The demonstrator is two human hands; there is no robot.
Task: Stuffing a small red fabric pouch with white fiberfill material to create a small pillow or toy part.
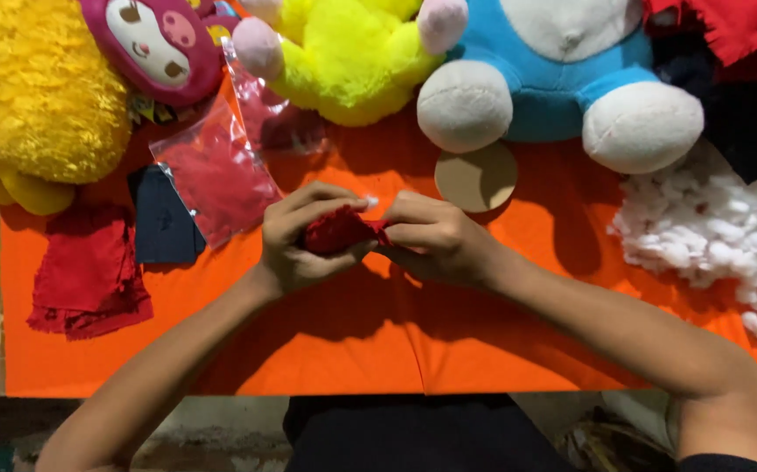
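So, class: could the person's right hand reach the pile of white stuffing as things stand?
Probably yes. The right hand is busy gripping the small red fabric piece with the left hand, but only bare orange cloth lies between it and the white stuffing.

red cloth piece: your left hand and right hand are covering most of it, hiding its shape.
white bit: too small to tell.
blue plush toy: the top edge is cutting off its head.
white stuffing: it is running past the right edge.
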